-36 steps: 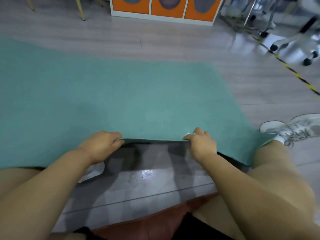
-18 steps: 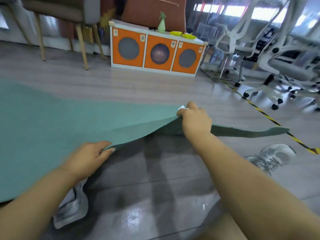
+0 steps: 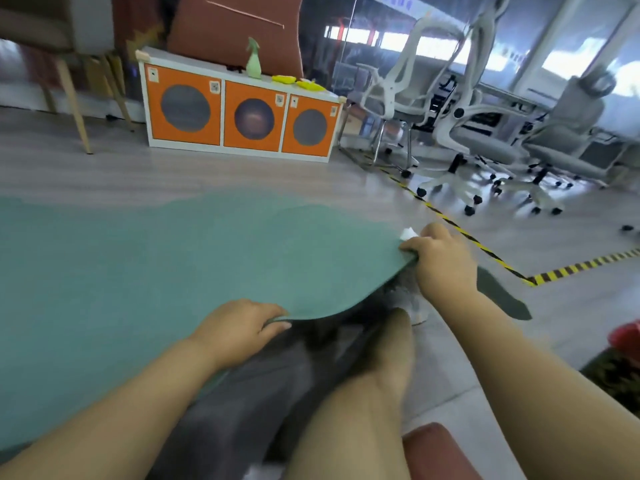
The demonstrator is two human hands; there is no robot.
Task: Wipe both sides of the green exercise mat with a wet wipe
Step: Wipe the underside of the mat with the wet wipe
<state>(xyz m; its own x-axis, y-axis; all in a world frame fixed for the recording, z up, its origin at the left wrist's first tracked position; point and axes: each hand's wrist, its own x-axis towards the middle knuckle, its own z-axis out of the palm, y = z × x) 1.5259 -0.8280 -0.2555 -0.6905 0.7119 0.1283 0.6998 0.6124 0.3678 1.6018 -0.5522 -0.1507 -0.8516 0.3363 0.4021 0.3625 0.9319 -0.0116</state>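
Green exercise mat [image 3: 145, 271] spread on floor [image 3: 242, 178], near edge lifted clear. Left hand [image 3: 239, 329] grips lifted edge, fingers curled over it. Right hand [image 3: 441, 261] grips edge further right, fingers clamped on mat with white wet wipe [image 3: 408, 233].

A pale wood-grain floor [image 3: 214, 174] runs back to a low white cabinet [image 3: 242, 114] with three orange doors, each with a dark round window; a green spray bottle [image 3: 253, 58] and some yellow items [image 3: 298, 82] sit on top of it. Left of the cabinet stand the slim wooden legs of a chair [image 3: 74, 98], and behind it leans a reddish-brown panel [image 3: 235, 32]. To the right, white and grey office chairs [image 3: 485, 133] on castors cluster before bright windows [image 3: 568, 60], and yellow-and-black striped tape [image 3: 460, 230] crosses the floor.
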